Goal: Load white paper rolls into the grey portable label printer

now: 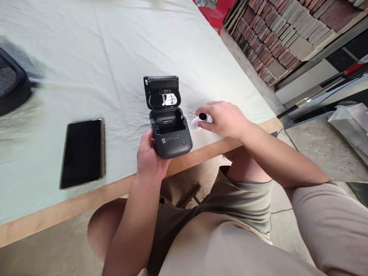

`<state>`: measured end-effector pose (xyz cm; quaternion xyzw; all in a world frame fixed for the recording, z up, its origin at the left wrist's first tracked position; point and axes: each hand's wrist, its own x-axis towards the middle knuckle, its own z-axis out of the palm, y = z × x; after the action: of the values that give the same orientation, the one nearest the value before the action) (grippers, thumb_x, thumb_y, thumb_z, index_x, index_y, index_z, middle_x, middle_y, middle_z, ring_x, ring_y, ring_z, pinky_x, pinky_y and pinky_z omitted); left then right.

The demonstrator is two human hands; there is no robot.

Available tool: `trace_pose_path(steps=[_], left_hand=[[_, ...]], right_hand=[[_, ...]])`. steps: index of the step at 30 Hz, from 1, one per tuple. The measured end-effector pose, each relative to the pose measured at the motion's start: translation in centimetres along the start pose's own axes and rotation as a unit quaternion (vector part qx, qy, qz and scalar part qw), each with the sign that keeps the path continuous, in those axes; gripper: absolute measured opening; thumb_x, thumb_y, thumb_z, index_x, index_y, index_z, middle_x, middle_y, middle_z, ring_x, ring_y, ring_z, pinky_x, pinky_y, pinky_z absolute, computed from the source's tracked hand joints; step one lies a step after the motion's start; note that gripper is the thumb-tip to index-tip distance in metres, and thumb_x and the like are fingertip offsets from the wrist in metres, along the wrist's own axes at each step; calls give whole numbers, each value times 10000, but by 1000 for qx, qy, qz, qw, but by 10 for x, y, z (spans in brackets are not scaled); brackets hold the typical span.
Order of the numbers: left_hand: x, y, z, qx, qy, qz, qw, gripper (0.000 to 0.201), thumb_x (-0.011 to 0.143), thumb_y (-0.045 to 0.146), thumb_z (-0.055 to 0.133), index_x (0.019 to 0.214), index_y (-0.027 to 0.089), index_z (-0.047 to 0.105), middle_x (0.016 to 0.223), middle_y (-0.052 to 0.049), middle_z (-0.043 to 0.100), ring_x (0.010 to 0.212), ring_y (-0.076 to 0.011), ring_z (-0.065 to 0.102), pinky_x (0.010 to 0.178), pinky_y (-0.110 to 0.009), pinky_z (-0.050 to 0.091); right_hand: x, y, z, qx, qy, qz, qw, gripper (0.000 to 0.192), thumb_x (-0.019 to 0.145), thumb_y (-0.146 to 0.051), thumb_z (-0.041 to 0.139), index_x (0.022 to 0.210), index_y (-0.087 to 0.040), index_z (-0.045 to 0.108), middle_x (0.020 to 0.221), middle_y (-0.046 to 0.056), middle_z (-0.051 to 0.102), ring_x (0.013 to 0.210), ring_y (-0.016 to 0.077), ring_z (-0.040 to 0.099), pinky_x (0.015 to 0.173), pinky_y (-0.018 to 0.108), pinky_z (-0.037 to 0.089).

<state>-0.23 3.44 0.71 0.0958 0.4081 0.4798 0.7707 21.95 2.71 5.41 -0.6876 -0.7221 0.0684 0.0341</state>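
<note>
My left hand (151,161) is wrapped round the lower left side of a dark grey label printer (172,143), holding it at the table's near edge. The printer's lid (162,92) stands raised, and its inner compartment shows a small printed sticker and no roll. To the right, my right hand (222,119) pinches a small white paper roll (197,123) with a dark core between thumb and fingers. The roll is just beside the printer, apart from it, with a bit of paper hanging loose.
A phone or small tablet (83,153) with a dark screen lies on the pale cloth (120,50) at left. A blurred black object (13,84) sits at the far left. Beyond the table are a red chair (214,15) and stacked bricks (276,38).
</note>
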Motion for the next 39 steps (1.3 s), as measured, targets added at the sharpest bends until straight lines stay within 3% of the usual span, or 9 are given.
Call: trace_pose_path(steps=[4, 9, 12, 15, 22, 26, 30, 34, 39], left_hand=[[-4, 0, 2, -25, 12, -11, 1000, 381, 1085, 262, 499, 792, 182, 728, 708, 11, 758, 628, -124, 746, 628, -216, 651], [-2, -3, -3, -43, -23, 6, 999, 336, 1070, 276, 549, 796, 196, 726, 771, -7, 796, 638, -147, 753, 681, -245, 662], [-1, -4, -3, -55, -26, 9, 998, 330, 1064, 273, 566, 775, 198, 707, 746, -7, 782, 613, -150, 737, 635, -238, 634], [-3, -2, -1, -71, -21, -4, 997, 410, 1098, 263, 505, 743, 186, 695, 727, -15, 774, 608, -143, 731, 580, -218, 600], [-4, -3, 0, -83, -27, -7, 996, 401, 1109, 261, 496, 773, 185, 700, 769, -9, 799, 638, -123, 748, 601, -176, 584], [-4, -3, -1, -84, -35, -13, 996, 438, 1123, 258, 462, 759, 183, 695, 748, -12, 784, 611, -128, 734, 595, -195, 591], [-5, -1, 2, -94, -29, -18, 995, 457, 1120, 234, 466, 697, 187, 634, 673, -2, 725, 596, -125, 722, 565, -192, 579], [-7, 0, 6, -117, -32, -15, 992, 502, 1127, 215, 458, 628, 209, 518, 559, 28, 622, 497, -78, 615, 516, -138, 515], [-3, -3, 6, -93, -28, -11, 995, 467, 1139, 245, 452, 708, 186, 624, 630, 16, 687, 550, -93, 657, 569, -164, 548]], right_hand=[[-5, 8, 1, 133, 28, -29, 990, 299, 883, -274, 686, 1159, -241, 798, 1163, 76, 801, 850, 238, 716, 754, 393, 515], [-10, 17, 13, 440, 75, -32, 894, 371, 851, -534, 847, 1001, -253, 656, 1004, 26, 697, 709, 154, 613, 641, 330, 512], [-7, 16, 18, 520, 71, -31, 851, 508, 856, -657, 869, 921, -259, 561, 973, 15, 634, 735, 146, 602, 643, 317, 501], [-5, 12, 20, 558, 64, -41, 827, 598, 748, -616, 983, 946, -260, 544, 1022, 2, 610, 762, 132, 601, 631, 287, 478], [-18, 3, 21, 558, -46, -51, 827, 437, 845, -455, 941, 1136, -231, 704, 1026, 15, 688, 863, 156, 643, 772, 299, 543], [-22, 0, 24, 568, 43, -82, 818, 530, 821, -526, 975, 1114, -295, 599, 1015, -22, 638, 863, 149, 637, 777, 294, 561], [-22, 4, 29, 501, 115, -126, 849, 569, 836, -643, 941, 1055, -301, 543, 950, -24, 618, 806, 153, 586, 706, 296, 510], [-22, 6, 27, 439, 145, -164, 871, 588, 868, -741, 858, 1105, -314, 530, 1077, 10, 709, 910, 208, 674, 795, 380, 565], [-7, -14, 21, 367, 201, -212, 883, 460, 927, -646, 822, 984, -297, 529, 1134, 26, 793, 997, 232, 758, 870, 425, 615]])
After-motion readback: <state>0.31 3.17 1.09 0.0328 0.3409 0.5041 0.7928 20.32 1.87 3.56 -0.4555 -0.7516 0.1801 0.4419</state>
